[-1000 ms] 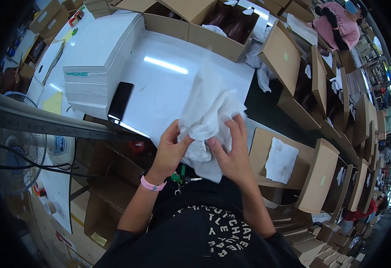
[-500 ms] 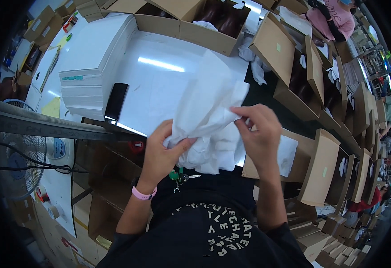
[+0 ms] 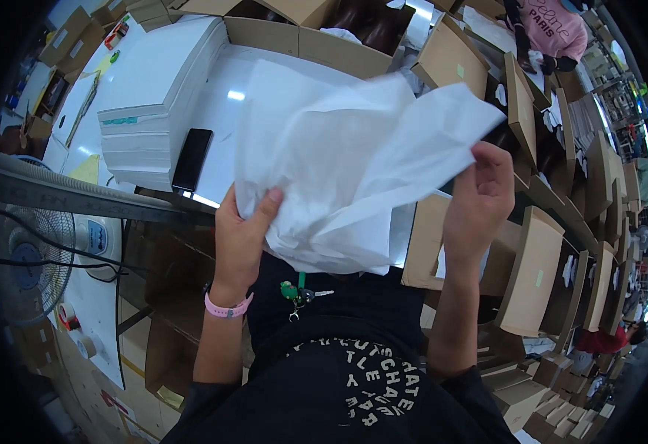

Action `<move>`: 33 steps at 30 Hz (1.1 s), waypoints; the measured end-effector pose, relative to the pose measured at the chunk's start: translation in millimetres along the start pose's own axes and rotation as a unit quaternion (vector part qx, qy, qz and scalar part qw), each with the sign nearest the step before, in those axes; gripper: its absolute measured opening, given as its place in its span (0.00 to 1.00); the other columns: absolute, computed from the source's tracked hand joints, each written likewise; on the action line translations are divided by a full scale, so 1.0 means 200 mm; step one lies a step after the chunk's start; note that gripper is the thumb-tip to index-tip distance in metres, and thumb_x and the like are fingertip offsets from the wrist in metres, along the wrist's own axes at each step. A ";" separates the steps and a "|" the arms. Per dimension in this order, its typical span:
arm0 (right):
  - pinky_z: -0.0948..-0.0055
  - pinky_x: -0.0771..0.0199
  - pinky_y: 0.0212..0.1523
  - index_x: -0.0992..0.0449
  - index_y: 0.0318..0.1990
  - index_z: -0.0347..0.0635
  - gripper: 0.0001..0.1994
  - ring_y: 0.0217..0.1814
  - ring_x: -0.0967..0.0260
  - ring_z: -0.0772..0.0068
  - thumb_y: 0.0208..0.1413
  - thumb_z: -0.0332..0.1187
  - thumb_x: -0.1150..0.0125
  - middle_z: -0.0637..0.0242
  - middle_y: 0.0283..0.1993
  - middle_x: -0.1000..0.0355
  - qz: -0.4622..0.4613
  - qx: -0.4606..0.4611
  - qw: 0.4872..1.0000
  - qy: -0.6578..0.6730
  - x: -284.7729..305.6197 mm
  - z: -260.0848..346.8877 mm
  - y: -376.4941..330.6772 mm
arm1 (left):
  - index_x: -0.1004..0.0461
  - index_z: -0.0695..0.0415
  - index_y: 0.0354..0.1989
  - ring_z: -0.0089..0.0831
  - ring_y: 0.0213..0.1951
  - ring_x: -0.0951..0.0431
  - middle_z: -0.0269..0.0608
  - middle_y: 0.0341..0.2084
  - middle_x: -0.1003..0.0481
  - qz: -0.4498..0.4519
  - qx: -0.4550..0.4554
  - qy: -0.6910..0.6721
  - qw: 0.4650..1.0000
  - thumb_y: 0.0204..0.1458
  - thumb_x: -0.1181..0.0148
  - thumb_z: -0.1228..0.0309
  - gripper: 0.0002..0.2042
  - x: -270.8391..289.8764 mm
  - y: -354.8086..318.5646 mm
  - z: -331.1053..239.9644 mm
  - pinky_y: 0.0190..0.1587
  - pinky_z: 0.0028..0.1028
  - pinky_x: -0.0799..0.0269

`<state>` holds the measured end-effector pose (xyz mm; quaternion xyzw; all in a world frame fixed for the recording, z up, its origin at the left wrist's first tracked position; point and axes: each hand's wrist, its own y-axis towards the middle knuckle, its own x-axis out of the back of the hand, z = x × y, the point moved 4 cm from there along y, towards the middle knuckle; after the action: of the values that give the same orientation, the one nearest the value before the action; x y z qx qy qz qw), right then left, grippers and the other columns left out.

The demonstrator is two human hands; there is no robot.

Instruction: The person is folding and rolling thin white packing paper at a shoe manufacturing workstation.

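Note:
A crumpled white sheet of tissue paper (image 3: 331,177) spreads out in front of me above the white tabletop (image 3: 224,81). At its left lower side my left hand (image 3: 242,240) grips it, thumb lying on top of the paper. My right hand (image 3: 483,192) is closed on the sheet's right edge and pulls that corner outward. The paper hides whatever is under it, and part of the table.
A tall stack of white paper (image 3: 139,111) stands at the left, with a black phone (image 3: 192,160) beside it. Open cardboard boxes with dark brown contents (image 3: 372,29) line the back and right. A fan (image 3: 31,259) is at far left. Another person (image 3: 553,33) works at upper right.
The bunched tissue paper has opened out into a wide sheet. My right hand has moved right with its edge, and my left hand has shifted slightly left.

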<state>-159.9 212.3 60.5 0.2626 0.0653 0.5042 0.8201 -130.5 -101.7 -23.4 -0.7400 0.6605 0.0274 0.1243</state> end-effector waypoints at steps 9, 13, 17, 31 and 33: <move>0.65 0.18 0.70 0.33 0.69 0.43 0.14 0.68 0.21 0.71 0.83 0.27 0.47 0.64 0.66 0.23 -0.062 -0.227 0.914 0.332 0.19 -0.13 -0.24 | 0.28 0.67 0.73 0.33 0.61 0.16 0.47 0.62 0.17 -0.082 0.018 -0.147 0.986 0.69 0.27 0.72 0.27 0.09 -0.11 0.07 0.66 0.34 0.20; 0.72 0.22 0.63 0.30 0.67 0.41 0.16 0.60 0.23 0.77 0.76 0.20 0.47 0.63 0.61 0.23 0.063 -0.103 0.981 0.152 0.03 0.01 -0.33 | 0.28 0.67 0.72 0.29 0.58 0.16 0.45 0.60 0.17 -0.003 0.004 -0.073 0.997 0.66 0.23 0.72 0.30 -0.11 -0.19 0.05 0.63 0.33 0.20; 0.53 0.26 0.73 0.55 0.86 0.45 0.45 0.76 0.29 0.56 0.74 0.42 0.28 0.40 0.81 0.32 0.227 -0.177 0.952 0.108 -0.27 0.12 -0.56 | 0.24 0.63 0.70 0.27 0.56 0.16 0.44 0.60 0.17 -0.005 -0.073 -0.129 0.989 0.65 0.22 0.70 0.27 -0.33 -0.30 0.04 0.61 0.31 0.19; 0.65 0.16 0.62 0.29 0.72 0.34 0.32 0.64 0.20 0.66 0.83 0.58 0.47 0.57 0.69 0.23 0.031 -0.359 0.871 0.334 -0.23 0.10 -0.71 | 0.49 0.58 0.87 0.40 0.74 0.26 0.48 0.77 0.32 0.020 -0.075 -0.200 0.977 0.81 0.47 0.52 0.35 -0.18 -0.37 0.11 0.74 0.41 0.27; 0.70 0.24 0.64 0.22 0.65 0.28 0.35 0.61 0.26 0.73 0.85 0.59 0.56 0.62 0.60 0.20 0.151 -0.363 0.888 0.239 -0.32 0.12 -0.79 | 0.48 0.59 0.86 0.36 0.73 0.27 0.48 0.77 0.32 0.150 -0.136 0.079 0.976 0.82 0.49 0.51 0.34 -0.27 -0.44 0.22 0.73 0.39 0.29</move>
<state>-56.4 92.6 -6.9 -0.1748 0.0311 0.6576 0.7321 -45.5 -30.0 -42.6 -0.6424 0.7616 0.0772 -0.0357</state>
